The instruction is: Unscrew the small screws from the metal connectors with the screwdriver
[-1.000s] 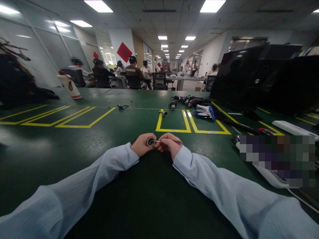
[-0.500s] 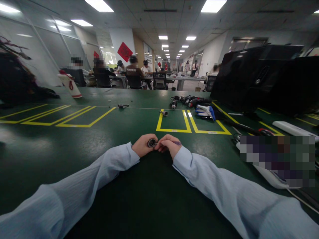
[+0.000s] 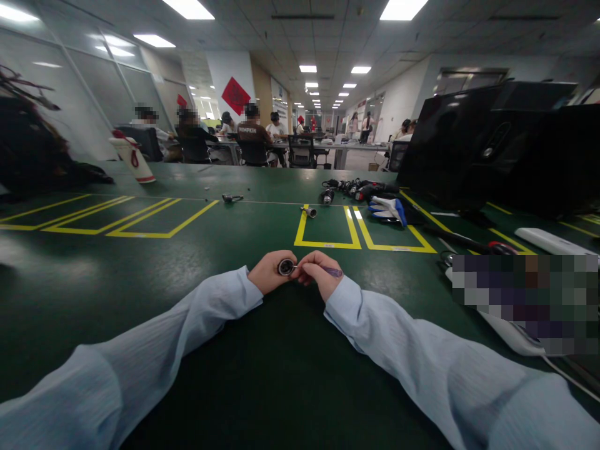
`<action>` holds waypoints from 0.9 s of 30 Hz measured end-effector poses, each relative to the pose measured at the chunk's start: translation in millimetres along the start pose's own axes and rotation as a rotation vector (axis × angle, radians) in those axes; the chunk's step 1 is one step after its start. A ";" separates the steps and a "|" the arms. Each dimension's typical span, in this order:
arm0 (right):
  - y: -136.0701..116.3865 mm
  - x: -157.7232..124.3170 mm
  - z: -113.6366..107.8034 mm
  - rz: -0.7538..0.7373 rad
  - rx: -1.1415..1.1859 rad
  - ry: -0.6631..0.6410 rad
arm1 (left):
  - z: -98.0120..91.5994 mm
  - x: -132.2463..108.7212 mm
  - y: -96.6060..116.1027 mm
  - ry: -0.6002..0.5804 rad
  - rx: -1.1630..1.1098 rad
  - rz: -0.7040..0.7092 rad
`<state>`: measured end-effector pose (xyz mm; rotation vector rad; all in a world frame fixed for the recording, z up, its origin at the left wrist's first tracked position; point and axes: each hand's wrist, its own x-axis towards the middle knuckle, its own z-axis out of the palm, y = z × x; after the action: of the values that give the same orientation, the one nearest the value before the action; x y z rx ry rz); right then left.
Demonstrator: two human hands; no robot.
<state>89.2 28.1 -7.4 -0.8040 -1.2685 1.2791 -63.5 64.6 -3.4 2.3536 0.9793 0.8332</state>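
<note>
My left hand (image 3: 268, 273) is closed around a round connector (image 3: 285, 267) with a metal rim, its dark open face turned towards me. Between the fingers of my right hand (image 3: 319, 269) is a small screwdriver with a purplish see-through handle (image 3: 334, 272). Its thin shaft reaches to the right edge of the connector's rim; where the tip ends is too small to tell. Both hands are close together above the near part of the green table (image 3: 225, 256). Another metal connector piece (image 3: 309, 212) lies just beyond them, inside a yellow-taped box.
A small dark metal part (image 3: 232, 199) lies farther left. Black cables (image 3: 349, 187), a cylindrical connector (image 3: 327, 196) and a blue-and-white glove (image 3: 388, 211) sit at right. A white cup (image 3: 134, 159) stands far left; a black monitor (image 3: 473, 144) stands right. People sit beyond.
The connector's open face now shows a little more towards me. The screwdriver's handle end has dipped slightly. Both hands stay in nearly the same place.
</note>
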 end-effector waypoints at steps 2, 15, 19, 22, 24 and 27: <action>-0.5 -1.0 0.4 -0.014 -0.016 -0.001 | -0.2 -0.3 -0.1 0.001 0.004 0.000; 6.2 6.8 -4.4 0.071 0.054 -0.012 | -0.7 -0.3 2.9 -0.019 0.040 0.020; 11.0 11.6 -5.6 0.124 0.099 -0.018 | -0.8 0.1 1.2 -0.026 0.039 0.032; 10.1 9.8 -5.0 0.102 0.086 -0.007 | -0.6 0.2 0.7 -0.024 0.043 0.036; 7.5 6.2 -4.1 0.069 0.063 0.006 | -0.2 0.2 1.0 -0.018 0.052 0.033; 3.2 -0.8 -1.6 -0.018 -0.057 0.041 | 0.5 0.2 2.1 -0.020 0.069 0.029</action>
<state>90.0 28.3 -10.9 -0.8530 -1.2820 1.2109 -62.0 63.3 -2.5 2.4353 0.9826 0.7972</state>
